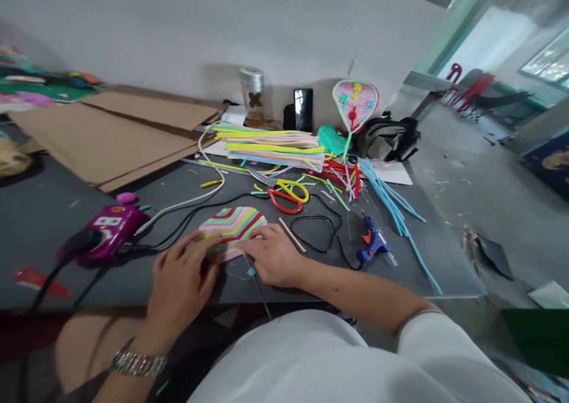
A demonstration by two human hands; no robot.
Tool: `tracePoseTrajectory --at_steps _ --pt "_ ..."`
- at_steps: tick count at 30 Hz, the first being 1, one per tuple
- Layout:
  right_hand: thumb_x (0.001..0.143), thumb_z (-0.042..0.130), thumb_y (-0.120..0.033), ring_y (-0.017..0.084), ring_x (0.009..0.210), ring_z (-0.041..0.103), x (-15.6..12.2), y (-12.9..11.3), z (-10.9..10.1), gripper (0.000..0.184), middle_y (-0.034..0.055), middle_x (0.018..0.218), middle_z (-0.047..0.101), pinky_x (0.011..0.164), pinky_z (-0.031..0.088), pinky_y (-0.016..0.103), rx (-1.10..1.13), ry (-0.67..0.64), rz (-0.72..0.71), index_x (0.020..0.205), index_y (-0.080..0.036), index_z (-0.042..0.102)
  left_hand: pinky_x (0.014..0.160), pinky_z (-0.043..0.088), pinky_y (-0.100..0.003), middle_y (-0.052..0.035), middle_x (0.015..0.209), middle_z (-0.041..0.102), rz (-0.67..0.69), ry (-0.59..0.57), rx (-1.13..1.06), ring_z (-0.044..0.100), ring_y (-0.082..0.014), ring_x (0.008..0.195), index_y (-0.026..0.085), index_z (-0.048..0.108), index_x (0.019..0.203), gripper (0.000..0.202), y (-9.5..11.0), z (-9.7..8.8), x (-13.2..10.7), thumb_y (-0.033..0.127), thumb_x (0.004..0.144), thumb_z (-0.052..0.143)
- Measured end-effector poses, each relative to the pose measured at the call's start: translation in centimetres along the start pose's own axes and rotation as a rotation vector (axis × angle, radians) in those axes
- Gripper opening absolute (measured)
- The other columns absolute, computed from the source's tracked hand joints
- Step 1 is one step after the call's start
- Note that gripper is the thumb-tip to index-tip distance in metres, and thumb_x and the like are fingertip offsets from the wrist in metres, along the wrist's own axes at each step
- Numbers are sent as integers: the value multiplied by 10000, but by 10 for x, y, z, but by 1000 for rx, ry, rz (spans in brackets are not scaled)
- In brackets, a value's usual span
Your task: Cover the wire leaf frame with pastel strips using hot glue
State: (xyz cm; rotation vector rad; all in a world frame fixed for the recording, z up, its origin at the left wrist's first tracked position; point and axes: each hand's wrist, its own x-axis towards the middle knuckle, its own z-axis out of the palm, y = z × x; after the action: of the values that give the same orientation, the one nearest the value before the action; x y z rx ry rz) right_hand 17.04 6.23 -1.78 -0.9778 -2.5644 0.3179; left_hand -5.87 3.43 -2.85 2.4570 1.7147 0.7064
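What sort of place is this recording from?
Most likely a craft workshop or workroom. The signs are the bundles of coloured pipe cleaners, a blue hot glue gun, and a striped pipe-cleaner piece lying on a dark work table among the scraps.

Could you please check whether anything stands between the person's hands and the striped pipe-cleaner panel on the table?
Nothing visible stands in the way: the left hand and the right hand both rest directly on the striped pipe-cleaner panel.
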Motion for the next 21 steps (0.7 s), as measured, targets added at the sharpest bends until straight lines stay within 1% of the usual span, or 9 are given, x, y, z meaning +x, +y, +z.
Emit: tracePoseTrajectory --at_steps 4,7,9,12,14,15,17,19,21 --pt "848 567 -101 254 1140 611 -1 -1 1 456 77 1126 778 994 406 430 -18 -19 -21 1287 -190 651 953 450 -597 -132 1253 731 -3 32 11 578 -414 1313 287 621 1274 312 0 1 -1 312 996 483" --pt "856 554 -133 256 1064 643 -1 -1 -7 401 94 1094 774 954 439 413 -18 65 21 1235 -172 680 936 457 -606 -137 1248 733 13 34 18 586 -424 1304 286 613 1272 303 -2 3 0 338 1006 477" --pt "876 536 -148 257 1036 660 -2 3 -22 353 113 1085 767 928 460 403 -28 160 109 1192 -155 692 923 459 -611 -140 1251 732 21 27 26 586 -430 1303 286 607 1277 308 -5 4 0 338 1005 473" --pt "910 526 -156 249 1048 677 -10 20 -63 293 120 1110 759 925 476 378 -90 252 321 1149 -171 696 924 458 -614 -128 1264 732 33 8 27 579 -431 1311 302 604 1279 306 -8 6 -1 346 1002 483" --pt "923 531 -156 234 964 692 -18 42 -96 250 99 1040 767 868 492 346 -174 211 505 1089 -199 713 927 457 -619 -130 1265 732 36 9 16 573 -433 1317 298 606 1275 301 -10 6 -1 362 1008 483" --pt "923 531 -151 229 947 697 -22 55 -111 247 95 1036 773 846 496 329 -233 167 614 1072 -202 721 927 456 -620 -135 1264 733 38 9 7 573 -433 1316 292 609 1271 300 -10 7 -2 370 1012 481" --pt "943 517 -182 226 978 705 -28 82 -135 255 82 1088 782 823 496 306 -413 11 841 1066 -222 737 927 454 -623 -142 1269 732 38 8 -10 571 -434 1319 279 613 1268 303 -11 7 -1 374 1016 475" --pt "932 515 -173 236 949 718 -31 106 -147 259 103 1037 796 794 493 299 -457 -68 912 994 -203 765 937 451 -621 -137 1267 736 33 4 -22 575 -427 1315 274 620 1265 302 -10 7 0 375 1016 481" --pt "925 524 -175 245 972 720 -30 124 -148 266 132 1052 797 803 497 299 -480 -124 938 1000 -185 779 969 449 -613 -119 1244 748 4 13 -42 585 -407 1307 274 631 1248 289 -6 5 0 369 1016 488"
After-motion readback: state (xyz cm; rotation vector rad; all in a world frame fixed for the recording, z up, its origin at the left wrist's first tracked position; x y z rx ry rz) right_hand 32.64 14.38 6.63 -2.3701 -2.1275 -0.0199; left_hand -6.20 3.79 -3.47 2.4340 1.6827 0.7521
